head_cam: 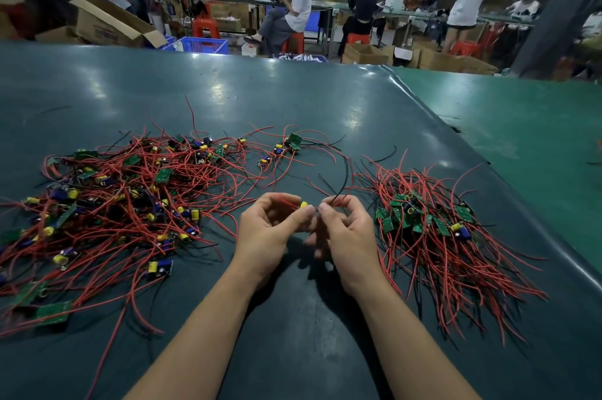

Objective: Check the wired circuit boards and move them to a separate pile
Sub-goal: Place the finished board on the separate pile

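Both hands raised just above the mat (293,99), close together at centre.

Left hand (270,230): fingers curled, thumb and forefinger pinching a board (303,205). Only its yellow capacitor shows clearly past the fingertips; the rest of the board is hidden in the hand.

Right hand (345,233): fingers curled, fingertips pinching the wires (338,194) of the same board, red and black. The wires rise from the pinch and arc away toward the far side of the mat. Exact point of grip is blurred; it looks like thumb against forefinger, but I cannot be sure.

Left pile (114,204): a large loose tangle of boards with red and black leads, spread wide over the left of the mat. Boards lie at all angles, some green side up, some showing yellow and blue parts.

Right pile (423,227): smaller and tidier, boards clustered together at the far end, red leads mostly running toward the near edge of the mat. It lies just beside the right hand.

A few stray boards (290,143) sit apart beyond the hands, between the two piles.

Background: other people seated and standing at long benches, red stools (205,26), a blue crate (203,45), cardboard boxes (107,23).
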`<state>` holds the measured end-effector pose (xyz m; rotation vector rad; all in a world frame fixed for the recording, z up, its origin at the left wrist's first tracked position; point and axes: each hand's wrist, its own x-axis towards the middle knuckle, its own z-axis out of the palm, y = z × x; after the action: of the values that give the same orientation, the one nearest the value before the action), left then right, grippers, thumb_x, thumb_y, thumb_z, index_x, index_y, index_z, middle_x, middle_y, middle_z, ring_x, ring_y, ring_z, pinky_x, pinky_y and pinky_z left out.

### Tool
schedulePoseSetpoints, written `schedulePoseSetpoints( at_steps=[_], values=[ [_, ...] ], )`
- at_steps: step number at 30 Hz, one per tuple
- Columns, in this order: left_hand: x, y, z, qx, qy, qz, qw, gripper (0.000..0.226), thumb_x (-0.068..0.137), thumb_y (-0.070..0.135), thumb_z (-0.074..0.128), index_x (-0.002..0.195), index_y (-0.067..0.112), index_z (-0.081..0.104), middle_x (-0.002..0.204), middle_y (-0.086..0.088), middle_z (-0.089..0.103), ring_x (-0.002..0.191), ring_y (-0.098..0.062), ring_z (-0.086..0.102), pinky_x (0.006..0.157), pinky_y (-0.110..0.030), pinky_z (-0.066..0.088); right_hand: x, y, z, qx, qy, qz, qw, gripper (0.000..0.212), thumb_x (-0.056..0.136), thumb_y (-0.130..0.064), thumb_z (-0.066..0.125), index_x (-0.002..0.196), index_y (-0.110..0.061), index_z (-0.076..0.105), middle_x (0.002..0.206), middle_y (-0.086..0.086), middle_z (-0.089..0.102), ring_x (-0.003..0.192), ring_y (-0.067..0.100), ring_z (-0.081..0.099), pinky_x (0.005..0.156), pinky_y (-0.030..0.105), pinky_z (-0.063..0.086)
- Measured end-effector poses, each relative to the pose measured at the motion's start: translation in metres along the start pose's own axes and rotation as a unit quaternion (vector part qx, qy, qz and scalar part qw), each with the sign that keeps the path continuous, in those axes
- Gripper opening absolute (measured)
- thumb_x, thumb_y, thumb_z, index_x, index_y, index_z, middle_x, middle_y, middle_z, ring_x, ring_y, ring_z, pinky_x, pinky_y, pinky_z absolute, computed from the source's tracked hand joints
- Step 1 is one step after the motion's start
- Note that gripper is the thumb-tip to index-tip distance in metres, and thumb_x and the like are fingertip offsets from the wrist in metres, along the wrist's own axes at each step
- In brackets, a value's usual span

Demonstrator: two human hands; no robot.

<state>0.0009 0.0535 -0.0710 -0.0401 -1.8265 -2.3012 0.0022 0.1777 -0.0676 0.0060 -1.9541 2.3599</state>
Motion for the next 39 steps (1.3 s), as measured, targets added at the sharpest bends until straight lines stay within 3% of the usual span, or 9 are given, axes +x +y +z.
schedulePoseSetpoints(
  at_steps=[5, 8, 14, 22, 27, 32, 35, 37, 39],
  values=[
    [0.001, -0.002, -0.001, -0.097, 0.026, -0.032, 0.994, 0.029, 0.065, 0.007, 0.08, 0.091, 0.006, 0.065, 0.078, -0.008, 0.072, 0.07, -0.016, 0.068, 0.066, -0.022, 0.056, 0.007, -0.008, -0.002, 0.159, 0.053, 0.075, 0.983, 0.013, 0.097, -0.012, 0.057, 0.085, -0.012, 0.053, 0.059, 0.001, 0.059, 0.048, 0.013, 0.054, 0.038, 0.02, 0.037],
    [0.003, -0.002, -0.002, -0.126, 0.044, -0.042, 0.99, 0.033, 0.062, 0.011, 0.08, 0.091, 0.006, 0.066, 0.077, -0.008, 0.073, 0.068, -0.016, 0.068, 0.065, -0.023, 0.055, 0.008, -0.012, -0.007, 0.239, 0.08, 0.085, 0.964, 0.014, 0.096, -0.008, 0.057, 0.082, -0.011, 0.056, 0.06, 0.002, 0.061, 0.052, 0.013, 0.058, 0.041, 0.021, 0.043],
    [0.0, -0.001, 0.001, -0.053, 0.021, -0.014, 0.998, 0.037, 0.059, 0.013, 0.082, 0.091, 0.002, 0.067, 0.081, -0.009, 0.074, 0.074, -0.017, 0.071, 0.068, -0.022, 0.056, 0.002, -0.007, 0.002, 0.113, 0.013, 0.096, 0.989, 0.006, 0.091, -0.006, 0.065, 0.086, -0.008, 0.069, 0.073, 0.007, 0.07, 0.055, 0.012, 0.062, 0.048, 0.02, 0.05],
    [-0.001, 0.001, 0.001, -0.031, 0.002, -0.01, 0.999, 0.037, 0.061, 0.015, 0.082, 0.094, 0.005, 0.067, 0.077, -0.006, 0.075, 0.069, -0.017, 0.069, 0.069, -0.024, 0.057, 0.003, -0.006, -0.003, 0.084, 0.074, 0.058, 0.992, 0.011, 0.084, -0.015, 0.075, 0.079, -0.006, 0.071, 0.066, 0.008, 0.066, 0.049, 0.012, 0.057, 0.042, 0.02, 0.045],
    [-0.002, 0.001, 0.001, -0.005, -0.06, -0.002, 0.998, 0.025, 0.07, 0.022, 0.077, 0.094, 0.013, 0.075, 0.082, -0.006, 0.075, 0.071, -0.015, 0.066, 0.069, -0.023, 0.055, 0.002, -0.009, -0.004, 0.107, 0.051, 0.049, 0.992, 0.015, 0.089, -0.017, 0.069, 0.082, -0.005, 0.075, 0.07, 0.008, 0.066, 0.052, 0.012, 0.055, 0.042, 0.02, 0.042],
    [0.002, -0.003, 0.0, -0.049, 0.008, -0.031, 0.998, 0.009, 0.082, 0.014, 0.073, 0.089, 0.008, 0.074, 0.075, -0.002, 0.072, 0.065, -0.01, 0.062, 0.061, -0.019, 0.05, 0.007, -0.019, -0.012, 0.206, 0.095, 0.032, 0.973, 0.016, 0.092, -0.016, 0.063, 0.08, -0.01, 0.071, 0.061, -0.002, 0.056, 0.046, 0.008, 0.046, 0.037, 0.017, 0.031],
    [0.004, -0.003, 0.0, -0.044, 0.024, -0.018, 0.999, 0.011, 0.082, 0.012, 0.073, 0.093, 0.008, 0.073, 0.076, -0.002, 0.071, 0.067, -0.011, 0.062, 0.063, -0.02, 0.051, 0.01, -0.023, -0.02, 0.247, 0.105, 0.03, 0.963, 0.009, 0.093, -0.01, 0.06, 0.097, -0.009, 0.068, 0.065, -0.001, 0.062, 0.046, 0.008, 0.051, 0.036, 0.017, 0.033],
    [0.003, -0.002, 0.001, -0.047, 0.036, -0.005, 0.998, 0.013, 0.082, 0.01, 0.073, 0.095, 0.008, 0.073, 0.077, -0.003, 0.07, 0.068, -0.011, 0.063, 0.065, -0.021, 0.053, 0.008, -0.018, -0.016, 0.175, 0.082, 0.06, 0.979, 0.013, 0.092, -0.014, 0.064, 0.105, -0.009, 0.065, 0.069, 0.0, 0.068, 0.048, 0.009, 0.057, 0.037, 0.017, 0.039],
    [0.002, -0.003, 0.0, -0.011, 0.025, 0.016, 0.999, 0.014, 0.082, 0.007, 0.073, 0.097, 0.008, 0.073, 0.08, -0.002, 0.072, 0.07, -0.011, 0.064, 0.068, -0.021, 0.053, 0.004, -0.013, -0.007, 0.079, 0.027, 0.07, 0.994, 0.013, 0.091, -0.022, 0.067, 0.095, -0.01, 0.071, 0.068, 0.001, 0.068, 0.049, 0.009, 0.058, 0.038, 0.019, 0.041]
  ],
)
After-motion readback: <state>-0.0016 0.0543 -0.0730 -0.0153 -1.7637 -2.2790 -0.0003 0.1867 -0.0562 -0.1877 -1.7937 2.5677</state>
